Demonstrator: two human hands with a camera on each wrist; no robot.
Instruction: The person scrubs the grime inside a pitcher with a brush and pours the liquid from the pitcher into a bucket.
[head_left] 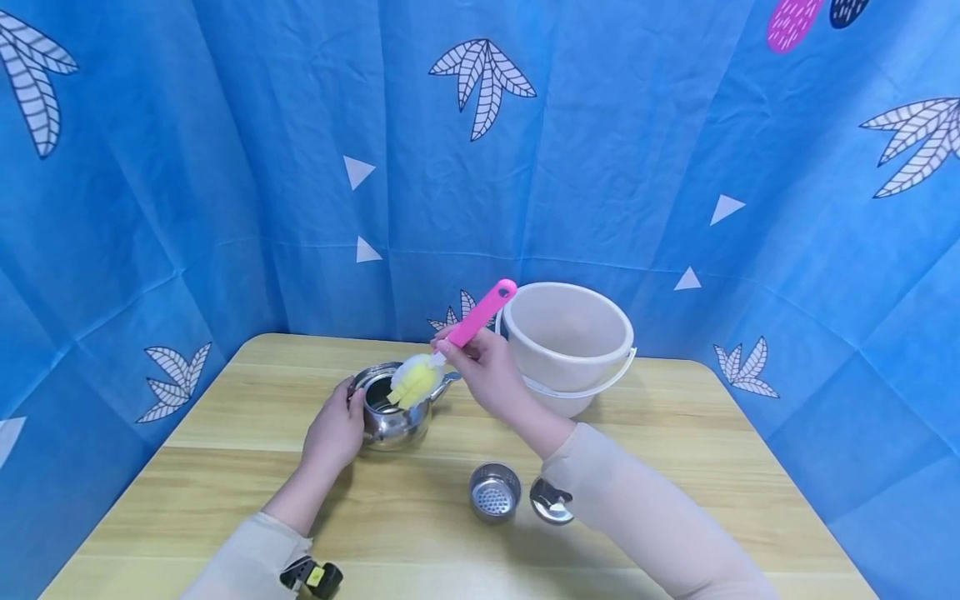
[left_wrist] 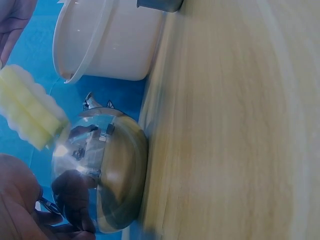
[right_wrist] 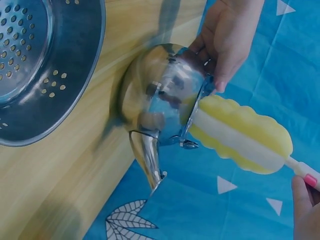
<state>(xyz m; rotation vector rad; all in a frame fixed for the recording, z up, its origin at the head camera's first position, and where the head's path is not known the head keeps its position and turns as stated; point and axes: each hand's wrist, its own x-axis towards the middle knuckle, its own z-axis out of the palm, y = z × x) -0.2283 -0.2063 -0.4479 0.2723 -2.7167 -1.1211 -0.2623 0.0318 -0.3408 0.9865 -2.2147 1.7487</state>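
Right hand: grip closed on the pink handle of the bottle brush, fingers pinching the lower part of the handle just above the sponge. The handle runs up and to the far right from the grip; its free end sits in front of the white bucket. The long axis is therefore a diagonal, high at far right, low at near left.

From the grip the yellow-and-white sponge head points down and left, toward the open mouth of the steel teapot. In the right wrist view the tip of the sponge meets the rim of the mouth; whether it has entered cannot be told. The left wrist view shows the sponge head just beside the teapot's upper edge.

Left hand: grip curled round the teapot's left side, thumb at the rim, holding it upright on the bench. The teapot lies left of and below the right-hand grip, close to it; its spout points right, toward that hand.

Nearer on the bench, right of the teapot and apart from it: a perforated steel strainer, and just beside it a steel lid, partly hidden by the right sleeve. The bucket stands at the far right of the bench, behind the right hand.
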